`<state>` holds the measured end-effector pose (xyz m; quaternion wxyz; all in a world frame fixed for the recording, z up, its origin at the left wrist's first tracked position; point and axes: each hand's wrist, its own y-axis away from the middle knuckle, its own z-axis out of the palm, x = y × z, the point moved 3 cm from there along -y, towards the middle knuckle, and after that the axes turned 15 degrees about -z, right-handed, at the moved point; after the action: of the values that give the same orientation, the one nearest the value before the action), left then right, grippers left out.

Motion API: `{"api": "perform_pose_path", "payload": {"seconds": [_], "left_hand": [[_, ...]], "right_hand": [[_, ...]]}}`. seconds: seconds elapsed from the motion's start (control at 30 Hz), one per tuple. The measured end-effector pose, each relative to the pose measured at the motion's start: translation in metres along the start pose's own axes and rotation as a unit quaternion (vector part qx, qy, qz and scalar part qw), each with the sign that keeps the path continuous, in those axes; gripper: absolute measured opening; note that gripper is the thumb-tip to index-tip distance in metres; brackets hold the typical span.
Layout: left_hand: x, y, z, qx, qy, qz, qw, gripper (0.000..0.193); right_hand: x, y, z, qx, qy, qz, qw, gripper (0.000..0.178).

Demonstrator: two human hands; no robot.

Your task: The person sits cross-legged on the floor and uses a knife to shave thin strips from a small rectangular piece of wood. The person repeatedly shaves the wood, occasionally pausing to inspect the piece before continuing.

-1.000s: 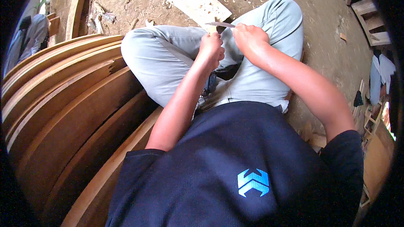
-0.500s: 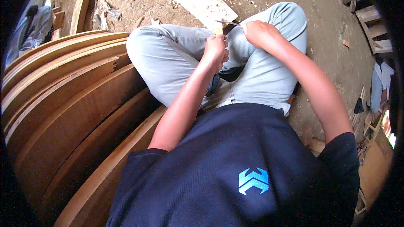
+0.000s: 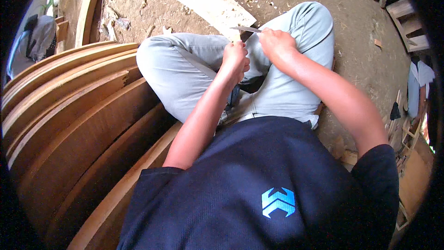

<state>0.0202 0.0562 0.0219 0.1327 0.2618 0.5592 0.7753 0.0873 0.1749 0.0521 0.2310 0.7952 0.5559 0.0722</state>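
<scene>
Thin blade of dull grey metal, smooth, held in the right hand. Pale raw wood plank, matt and rough-sawn. Curved wooden boards, brown, smooth with a faint sheen. Light grey cloth trousers, soft and matt. Dark blue knit shirt. Gritty earth floor with wood chips.

woodworking yard, stacked curved planks, dirt floor
</scene>
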Motion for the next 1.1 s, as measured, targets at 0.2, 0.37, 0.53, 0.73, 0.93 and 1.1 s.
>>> {"api": "perform_pose_path", "payload": {"seconds": [0.2,0.37,0.53,0.73,0.93,1.1], "left_hand": [[0.0,-0.003,-0.006,-0.034,0.02,0.004,0.999,0.013],[-0.001,-0.001,-0.008,-0.033,0.015,-0.004,0.999,0.016],[-0.003,-0.002,-0.005,-0.011,-0.003,0.016,1.0,0.017],[-0.008,-0.004,-0.002,0.017,-0.024,0.02,0.999,0.019],[-0.009,-0.002,-0.002,0.022,-0.021,0.012,0.999,0.019],[-0.001,0.0,-0.012,-0.025,0.005,0.004,1.0,0.016]], "right_hand": [[0.0,-0.024,-0.01,-0.026,0.0,-0.009,1.0,0.029],[0.021,-0.001,-0.013,-0.007,-0.056,-0.014,0.998,0.029],[0.013,0.015,-0.014,-0.007,-0.045,-0.022,0.999,0.028],[0.002,0.011,-0.003,0.026,-0.002,-0.005,1.0,0.028],[-0.005,-0.023,0.009,0.009,0.012,0.068,0.998,0.018],[0.025,-0.022,0.005,-0.001,-0.063,0.032,0.997,0.029]]}}
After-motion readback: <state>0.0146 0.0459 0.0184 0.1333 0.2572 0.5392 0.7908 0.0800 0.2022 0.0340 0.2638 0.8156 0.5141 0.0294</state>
